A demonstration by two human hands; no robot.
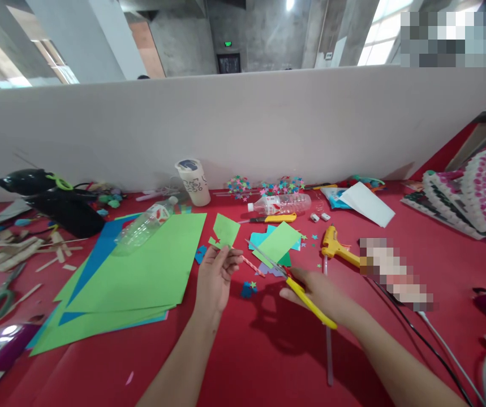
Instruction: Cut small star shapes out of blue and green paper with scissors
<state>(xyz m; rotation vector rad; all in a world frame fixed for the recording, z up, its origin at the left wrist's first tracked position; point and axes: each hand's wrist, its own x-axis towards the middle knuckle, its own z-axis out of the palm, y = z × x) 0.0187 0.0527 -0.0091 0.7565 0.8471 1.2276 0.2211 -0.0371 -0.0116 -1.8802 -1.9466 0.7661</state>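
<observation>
My left hand (219,268) is closed in a pinch over the middle of the table; what sits between its fingertips is hidden. Just past the fingers is a cut piece of green paper (227,229), and a pink-and-white striped straw (253,265) slants out beside them; I cannot tell whether either is held. In my right hand (317,291) are scissors (310,302) with yellow handles, blades pointing left and away over a green paper rectangle (277,243). Blue paper scraps (249,290) lie between the hands.
Large green sheets (141,271) cover the left side, with a plastic bottle (147,223) on them. A yellow glue gun (340,249), a yellow cutter knife (279,218) and another bottle (283,203) lie right of centre. A tumbler (194,183) stands by the white partition (226,124).
</observation>
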